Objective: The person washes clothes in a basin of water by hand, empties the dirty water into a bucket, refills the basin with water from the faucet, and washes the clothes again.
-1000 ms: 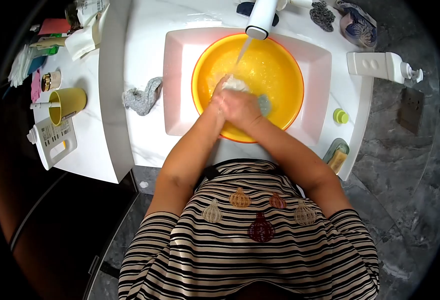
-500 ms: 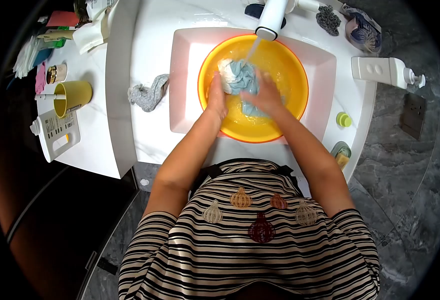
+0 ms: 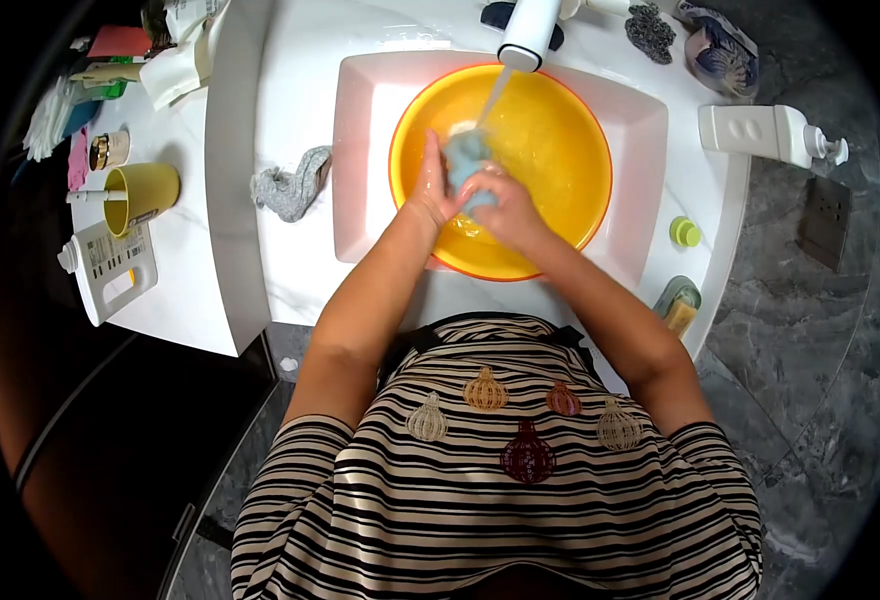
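A wet, light blue cloth with a whitish part is bunched up over the yellow basin, under a running stream of water. My left hand is against its left side, fingers pointing up and the thumb side pressed to it. From the right, my right hand has its fingers curled round the cloth's lower end, close to the left hand. Motion blurs the cloth, and its kind cannot be made out. The white faucet pours from above the basin's back rim.
The basin stands in a pinkish-white sink. A crumpled grey knit piece lies left of it. Rightward are a pump bottle, a green cap and a soap dish. A yellow cup and white jug are far left.
The right hand has come down and left from over the cloth and now grips it. The cloth, spread wider before, is gathered into a tighter bundle between both hands.
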{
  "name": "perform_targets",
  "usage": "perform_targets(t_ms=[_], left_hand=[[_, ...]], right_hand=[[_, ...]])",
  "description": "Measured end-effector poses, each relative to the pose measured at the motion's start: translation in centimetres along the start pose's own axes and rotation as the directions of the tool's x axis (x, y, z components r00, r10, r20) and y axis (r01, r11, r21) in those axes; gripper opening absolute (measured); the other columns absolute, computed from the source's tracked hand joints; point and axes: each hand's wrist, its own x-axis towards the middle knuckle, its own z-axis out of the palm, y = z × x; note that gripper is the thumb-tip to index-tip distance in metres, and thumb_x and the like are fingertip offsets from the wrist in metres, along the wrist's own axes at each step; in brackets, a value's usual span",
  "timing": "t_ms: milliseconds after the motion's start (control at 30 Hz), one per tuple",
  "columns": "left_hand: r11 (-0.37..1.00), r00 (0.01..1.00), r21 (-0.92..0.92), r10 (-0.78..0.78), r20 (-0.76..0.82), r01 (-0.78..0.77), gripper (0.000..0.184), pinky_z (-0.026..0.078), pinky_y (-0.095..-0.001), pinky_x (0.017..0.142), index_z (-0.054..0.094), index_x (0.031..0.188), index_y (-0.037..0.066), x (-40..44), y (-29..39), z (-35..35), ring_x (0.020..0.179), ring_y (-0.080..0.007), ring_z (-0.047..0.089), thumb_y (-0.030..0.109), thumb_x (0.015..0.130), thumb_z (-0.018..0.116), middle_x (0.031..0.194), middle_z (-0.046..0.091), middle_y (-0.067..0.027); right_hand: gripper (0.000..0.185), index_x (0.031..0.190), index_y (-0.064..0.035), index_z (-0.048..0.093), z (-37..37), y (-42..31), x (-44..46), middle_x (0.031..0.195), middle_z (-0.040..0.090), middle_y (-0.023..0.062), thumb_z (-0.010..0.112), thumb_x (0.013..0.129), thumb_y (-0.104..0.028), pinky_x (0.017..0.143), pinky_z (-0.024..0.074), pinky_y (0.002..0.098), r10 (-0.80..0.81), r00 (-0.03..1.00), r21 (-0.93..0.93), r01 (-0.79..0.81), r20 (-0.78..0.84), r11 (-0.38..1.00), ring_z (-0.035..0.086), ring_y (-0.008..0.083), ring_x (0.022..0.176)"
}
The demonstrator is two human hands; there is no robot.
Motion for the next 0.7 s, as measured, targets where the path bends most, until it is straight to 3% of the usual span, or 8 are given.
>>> perform_targets(t_ms=[200, 300, 333, 400, 467, 533, 667, 700], left_hand=[[0.999, 0.966, 0.044, 0.007, 0.257, -0.019, 0.052, 0.049, -0.0333, 0.068, 0.056, 0.105, 0.016, 0.8, -0.7, -0.3, 0.076, -0.0195, 0.056, 0.063, 0.087, 0.042, 0.085, 0.058, -0.0034], [0.985, 0.987, -0.091, 0.140, -0.079, -0.147, 0.041, 0.048, -0.0335, 0.062, 0.057, 0.100, 0.016, -0.4, -1.6, 2.0, 0.070, -0.0192, 0.055, 0.053, 0.090, 0.043, 0.082, 0.059, -0.0023], [0.970, 0.924, -0.212, 0.184, 0.336, -0.117, 0.037, 0.048, -0.0337, 0.063, 0.057, 0.099, 0.014, 4.2, -2.9, -1.7, 0.072, -0.0206, 0.056, 0.046, 0.092, 0.040, 0.084, 0.060, -0.0045], [0.950, 0.690, -0.310, 0.247, 0.680, -0.034, 0.034, 0.049, -0.0339, 0.065, 0.058, 0.098, 0.013, 4.8, -3.4, -1.6, 0.074, -0.0221, 0.057, 0.039, 0.093, 0.036, 0.087, 0.061, -0.0068], [0.993, 0.998, -0.107, -0.056, 0.026, 0.058, 0.032, 0.049, -0.0346, 0.067, 0.058, 0.097, 0.011, -2.0, -1.9, 4.5, 0.076, -0.0231, 0.059, 0.031, 0.092, 0.033, 0.088, 0.063, -0.0079], [0.994, 0.975, 0.006, -0.110, 0.192, 0.111, 0.033, 0.050, -0.0361, 0.072, 0.058, 0.097, 0.011, -2.3, -2.0, 3.2, 0.081, -0.0239, 0.060, 0.032, 0.092, 0.034, 0.090, 0.063, -0.0084], [0.998, 1.000, -0.054, -0.024, 0.019, 0.025, 0.046, 0.046, -0.0355, 0.087, 0.051, 0.119, 0.003, -1.3, -1.6, 2.5, 0.100, -0.0271, 0.059, 0.039, 0.092, 0.040, 0.109, 0.060, -0.0121], [0.940, 0.976, 0.268, 0.217, 0.011, -0.212, 0.048, 0.045, -0.0351, 0.089, 0.046, 0.124, 0.001, 0.4, -1.2, 0.7, 0.106, -0.0293, 0.055, 0.037, 0.093, 0.042, 0.117, 0.056, -0.0145]], right_hand=[[0.006, 0.074, -0.0097, 0.059, 2.1, -5.9, -1.3, 0.091, 0.058, 0.0095, 0.063, 0.071, -0.008, 0.073, 0.0481, 0.0352, -0.156, 0.968, -0.289, 0.210, 0.198, 0.934, 0.059, 0.0305, 0.081], [0.007, 0.075, -0.0126, 0.060, 2.4, -3.0, 0.7, 0.084, 0.061, 0.0089, 0.066, 0.072, -0.016, 0.065, 0.0495, 0.0404, -0.254, 0.965, -0.420, 0.258, 0.067, 0.870, 0.060, 0.0321, 0.072], [0.007, 0.075, -0.0130, 0.060, 2.1, -2.3, 1.3, 0.081, 0.061, 0.0090, 0.065, 0.073, -0.018, 0.065, 0.0498, 0.0406, -0.270, 0.962, -0.465, 0.220, -0.043, 0.858, 0.060, 0.0323, 0.071], [0.011, 0.076, -0.0124, 0.061, 1.2, -0.7, 2.7, 0.079, 0.062, 0.0112, 0.062, 0.076, -0.023, 0.066, 0.0494, 0.0416, -0.215, 0.960, -0.524, 0.090, -0.182, 0.847, 0.060, 0.0338, 0.072], [0.018, 0.078, -0.0105, 0.062, -0.5, 0.9, 4.6, 0.081, 0.062, 0.0144, 0.061, 0.078, -0.029, 0.069, 0.0488, 0.0425, 0.027, 0.954, -0.520, -0.186, -0.299, 0.834, 0.060, 0.0360, 0.074], [0.022, 0.080, -0.0097, 0.063, -2.6, 2.8, 5.6, 0.081, 0.063, 0.0154, 0.061, 0.078, -0.032, 0.071, 0.0489, 0.0427, 0.190, 0.907, -0.482, -0.367, -0.377, 0.796, 0.060, 0.0370, 0.075], [0.023, 0.089, -0.0075, 0.064, -3.9, 7.1, 5.5, 0.092, 0.062, 0.0151, 0.063, 0.077, -0.027, 0.080, 0.0471, 0.0408, 0.207, 0.909, -0.285, -0.319, -0.362, 0.904, 0.059, 0.0355, 0.089], [0.024, 0.094, -0.0072, 0.064, -3.8, 7.7, 5.1, 0.096, 0.062, 0.0151, 0.063, 0.077, -0.025, 0.083, 0.0462, 0.0399, 0.173, 0.846, -0.217, -0.318, -0.505, 0.923, 0.058, 0.0343, 0.095]])
